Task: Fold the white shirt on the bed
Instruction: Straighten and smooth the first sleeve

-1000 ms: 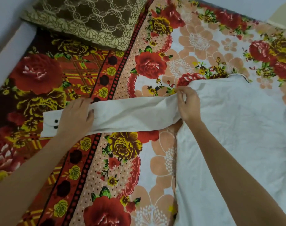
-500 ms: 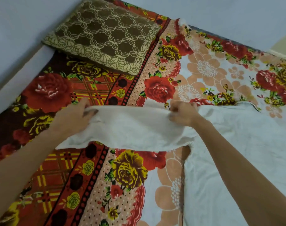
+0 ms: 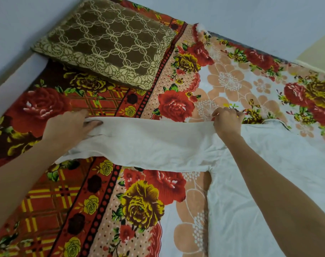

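Observation:
The white shirt (image 3: 269, 164) lies spread over the right half of the bed, its collar at the far edge. Its long left sleeve (image 3: 148, 143) stretches out to the left, raised a little above the floral bedcover (image 3: 139, 201). My left hand (image 3: 69, 127) grips the sleeve near its cuff end, fingers curled over the cloth. My right hand (image 3: 226, 121) pinches the sleeve at the shoulder seam. The cuff itself is hidden under my left hand and forearm.
A brown patterned pillow (image 3: 106, 41) rests at the far left corner against the white wall (image 3: 250, 15). The bed's left edge meets a pale ledge (image 3: 9, 76). Bare floral bedcover lies in front of the sleeve.
Both hands have lifted the sleeve off the bedcover and drawn it taut. The cuff with its dark buttons has gone out of sight. The camera tilted up, showing more pillow and wall.

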